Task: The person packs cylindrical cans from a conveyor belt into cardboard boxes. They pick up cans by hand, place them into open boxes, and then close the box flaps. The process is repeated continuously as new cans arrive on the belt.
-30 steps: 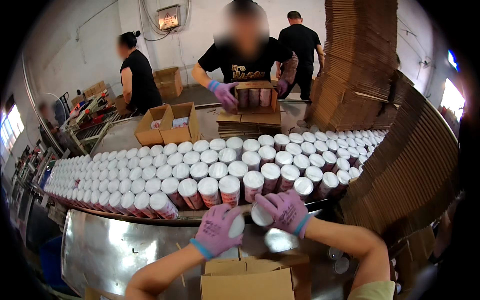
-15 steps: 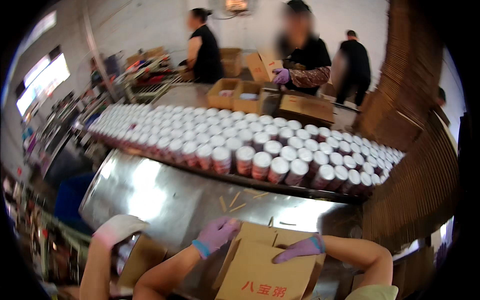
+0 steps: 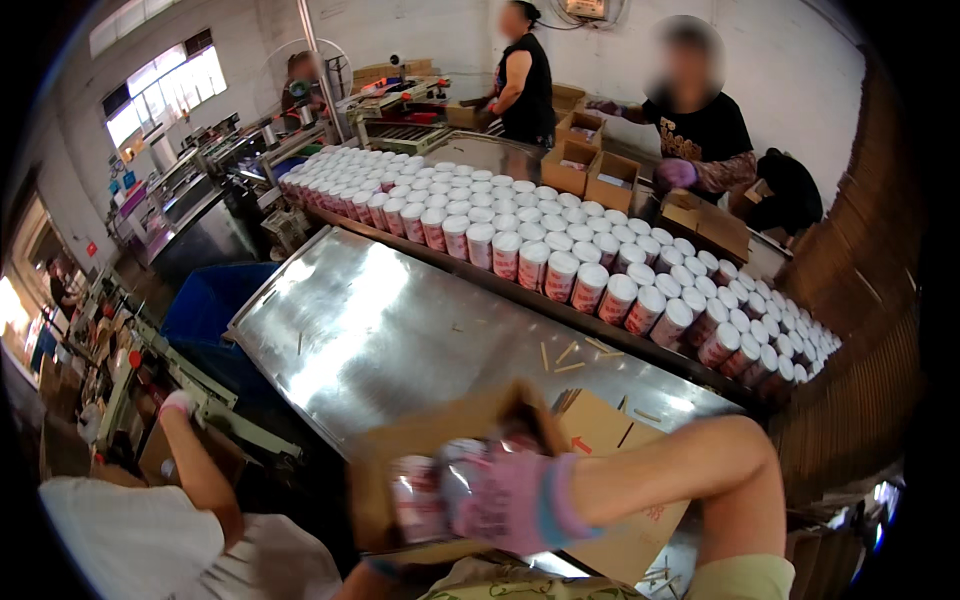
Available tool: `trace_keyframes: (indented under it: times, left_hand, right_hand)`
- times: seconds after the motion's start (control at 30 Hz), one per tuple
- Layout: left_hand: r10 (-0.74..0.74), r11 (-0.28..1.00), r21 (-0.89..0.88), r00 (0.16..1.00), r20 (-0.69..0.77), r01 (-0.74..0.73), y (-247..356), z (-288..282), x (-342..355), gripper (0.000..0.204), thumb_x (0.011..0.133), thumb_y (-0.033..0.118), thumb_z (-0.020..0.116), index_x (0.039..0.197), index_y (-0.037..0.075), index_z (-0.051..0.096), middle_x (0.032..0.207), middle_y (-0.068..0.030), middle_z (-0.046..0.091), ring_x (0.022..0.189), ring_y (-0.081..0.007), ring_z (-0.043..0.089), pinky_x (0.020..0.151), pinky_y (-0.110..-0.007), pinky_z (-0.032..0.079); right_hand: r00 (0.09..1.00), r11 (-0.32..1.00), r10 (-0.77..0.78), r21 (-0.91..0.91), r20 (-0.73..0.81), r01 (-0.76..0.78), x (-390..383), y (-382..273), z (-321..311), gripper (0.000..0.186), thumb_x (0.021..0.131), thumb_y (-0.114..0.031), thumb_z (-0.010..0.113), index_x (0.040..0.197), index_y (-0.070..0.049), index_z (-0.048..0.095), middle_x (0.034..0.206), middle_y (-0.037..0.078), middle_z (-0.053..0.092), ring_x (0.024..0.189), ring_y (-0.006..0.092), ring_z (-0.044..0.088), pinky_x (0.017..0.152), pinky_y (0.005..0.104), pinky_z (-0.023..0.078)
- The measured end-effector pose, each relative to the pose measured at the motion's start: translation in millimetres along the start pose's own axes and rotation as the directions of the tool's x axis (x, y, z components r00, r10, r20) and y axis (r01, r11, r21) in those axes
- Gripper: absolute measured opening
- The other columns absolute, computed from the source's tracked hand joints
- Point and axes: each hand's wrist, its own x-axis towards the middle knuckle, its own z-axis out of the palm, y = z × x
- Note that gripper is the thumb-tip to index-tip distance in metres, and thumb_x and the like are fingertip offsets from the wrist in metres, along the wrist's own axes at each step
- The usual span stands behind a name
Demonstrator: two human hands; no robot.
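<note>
Inside brn box (image 3: 375,455), blurry red/white cans (image 3: 416,495); R hand (image 3: 512,498) over them, L hand hidden: grips unclear.

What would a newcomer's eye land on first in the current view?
Probably the broad band of white-lidded cans, slanting in rows from upper left to right, beyond the shiny metal table. Next, at bottom centre, the purple-gloved right hand at an open carton with blurred cans inside. Along the right edge, brown cardboard stacks up in a tall mass.
</note>
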Motion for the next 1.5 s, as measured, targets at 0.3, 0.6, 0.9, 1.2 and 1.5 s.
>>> trace_keyframes:
  times: [0.3, 0.6, 0.9, 1.2, 1.5]
  left_hand:
    - [-0.167, 0.529, 0.689, 0.858, -0.486, 0.494, 82, -78, -26, 0.051, 0.085, 0.031, 0.061, 0.126, 0.001, 0.053, 0.116, -0.0177, 0.062, 0.11, -0.0358, 0.058, 0.089, -0.046, 0.049]
    - [-0.563, -0.679, -0.155, 0.373, 0.737, -0.718, -74, 110, 86, 0.048, 0.078, 0.032, 0.062, 0.119, 0.008, 0.057, 0.113, -0.0152, 0.053, 0.108, -0.0378, 0.047, 0.097, -0.044, 0.039]
    - [-0.813, -0.5, 0.104, 0.508, 0.285, -0.86, -55, 192, 104, 0.035, 0.088, 0.016, 0.048, 0.119, 0.002, 0.056, 0.107, -0.0185, 0.063, 0.092, -0.0313, 0.063, 0.08, -0.04, 0.05]
    - [-0.165, 0.594, 0.747, 0.864, 0.476, -0.298, 26, 279, 63, 0.045, 0.091, 0.02, 0.06, 0.125, -0.008, 0.051, 0.104, -0.0115, 0.064, 0.079, -0.0139, 0.062, 0.077, -0.025, 0.051]
    - [-0.434, -0.331, 0.347, 0.468, 0.77, -0.878, -15, 264, 61, 0.067, 0.071, 0.036, 0.081, 0.129, 0.014, 0.057, 0.145, -0.0203, 0.035, 0.121, -0.0362, 0.045, 0.106, -0.047, 0.031]
  right_hand:
    - [0.637, 0.983, 0.157, 0.055, -0.755, -0.177, 161, 67, 75, 0.055, 0.072, -0.034, 0.068, 0.118, -0.01, 0.05, 0.118, 0.01, 0.051, 0.119, 0.0328, 0.041, 0.107, 0.0484, 0.025]
    - [0.316, 0.607, 0.778, 0.523, -0.543, -0.598, -90, -34, 167, 0.051, 0.079, -0.047, 0.064, 0.117, -0.014, 0.058, 0.125, 0.011, 0.053, 0.11, 0.034, 0.052, 0.095, 0.0479, 0.04]
    - [0.004, 0.17, 0.972, 0.698, -0.233, -0.695, -208, -144, 272, 0.049, 0.082, -0.042, 0.063, 0.12, -0.012, 0.054, 0.128, 0.016, 0.048, 0.115, 0.0437, 0.045, 0.102, 0.0472, 0.037]
    - [-0.144, 0.558, 0.83, 0.801, -0.539, 0.218, -242, -87, 99, 0.07, 0.1, -0.05, 0.029, 0.145, 0.004, 0.026, 0.148, 0.017, 0.032, 0.138, 0.028, 0.028, 0.113, 0.0384, 0.02]
    - [-0.25, 0.31, 0.935, 0.923, -0.252, 0.229, -213, -8, 95, 0.075, 0.08, -0.015, 0.071, 0.142, -0.005, 0.031, 0.139, 0.013, 0.042, 0.129, 0.0205, 0.037, 0.107, 0.0344, 0.03]
